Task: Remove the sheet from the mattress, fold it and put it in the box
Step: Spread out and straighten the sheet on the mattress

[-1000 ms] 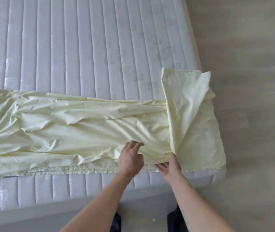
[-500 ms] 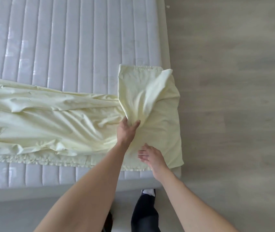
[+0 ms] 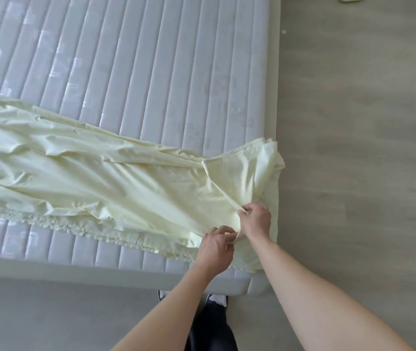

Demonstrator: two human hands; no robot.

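Head view, inspector: where is the sheet (image 3: 115, 183)?
— Pale yellow fitted sheet lies in a long band across the quilted mattress (image 3: 151, 72), near its corner.
— Hands?
— My left hand (image 3: 215, 249) pinches its folded edge; my right hand (image 3: 256, 219) pinches the same edge, further along.

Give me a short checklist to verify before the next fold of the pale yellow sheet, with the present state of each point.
1. Left hand grips the pale yellow cotton sheet at its near edge: ok.
2. Right hand pinches the folded flap's hem: ok.
3. Sheet lies fully on the grey quilted mattress: not ok, its right end hangs slightly past the mattress edge.
4. Strip is smooth: not ok, wrinkles run along it.
5. Far left end of the strip is aligned: cannot tell, it runs out of the picture.
6. Box is ready nearby: cannot tell, no box is in view.
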